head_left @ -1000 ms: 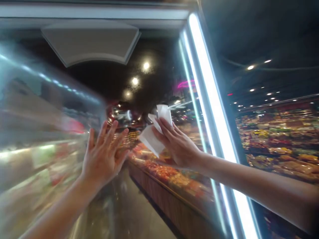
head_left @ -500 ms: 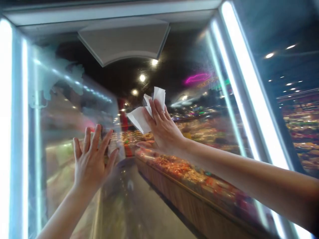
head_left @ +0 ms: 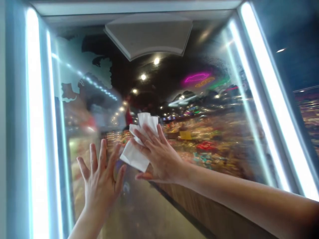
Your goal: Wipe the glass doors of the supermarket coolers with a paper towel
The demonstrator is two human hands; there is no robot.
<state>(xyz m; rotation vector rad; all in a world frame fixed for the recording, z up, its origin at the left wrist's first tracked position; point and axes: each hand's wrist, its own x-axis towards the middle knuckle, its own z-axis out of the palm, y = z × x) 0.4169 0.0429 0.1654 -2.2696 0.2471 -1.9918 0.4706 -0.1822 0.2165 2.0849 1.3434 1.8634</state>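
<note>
My right hand (head_left: 161, 154) reaches in from the right, its fingers spread flat over a folded white paper tissue (head_left: 136, 155). Parts of the tissue stick out past the fingertips and below the palm. Behind it is a large glossy glass pane (head_left: 149, 99); whether it is a mirror or clear glass I cannot tell. At lower left, my left hand (head_left: 102, 179) is raised with its fingers fanned out and nothing in it. It appears to rest on the same pane, though the contact is not clearly shown.
Bright light tubes (head_left: 37, 126) run down the left side, with more tubes (head_left: 276, 99) slanting along the right. A pale fan-shaped panel (head_left: 149, 36) shows near the top edge. Blurred colourful goods (head_left: 206, 146) and a long counter side (head_left: 189, 202) appear in the glass.
My right hand has slid down and to the left on the pane with the tissue, closer to my left hand. The view has shifted, so the frame and lights sit further right.
</note>
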